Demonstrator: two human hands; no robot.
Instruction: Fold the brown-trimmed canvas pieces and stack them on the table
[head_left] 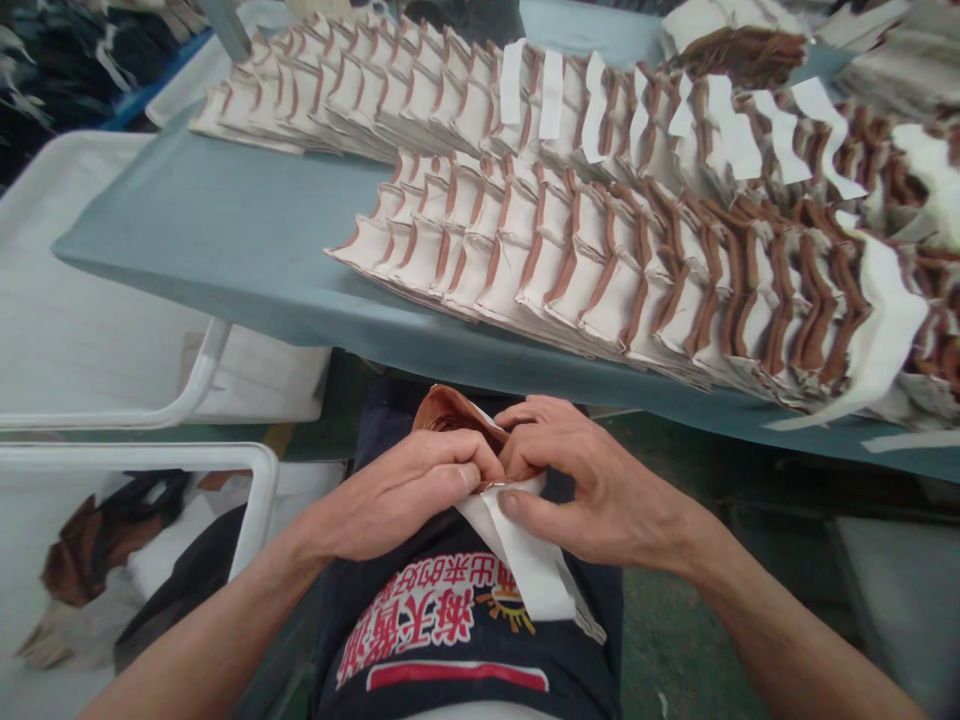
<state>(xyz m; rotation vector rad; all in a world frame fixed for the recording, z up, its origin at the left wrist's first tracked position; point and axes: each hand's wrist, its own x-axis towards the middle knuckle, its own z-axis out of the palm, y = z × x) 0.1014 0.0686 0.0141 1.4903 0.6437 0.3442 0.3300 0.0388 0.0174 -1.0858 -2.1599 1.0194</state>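
Note:
Both hands meet over my lap, below the table's front edge. My left hand [401,490] is closed, pinching a folded brown stocking piece [450,412] with a white card [525,560] that hangs down over my dark apron. My right hand [592,480] is also closed on the same piece, fingers curled over its top and thumb pressed on the white card. The brown fabric pokes out above the fingers; most of it is hidden by both hands.
A grey-blue table [225,240] carries long overlapping rows of white cards wrapped with brown stockings [600,260], some with white paper strips [551,95]. White plastic bins [112,330] stand at my left; the lower one holds loose brown fabric [90,550].

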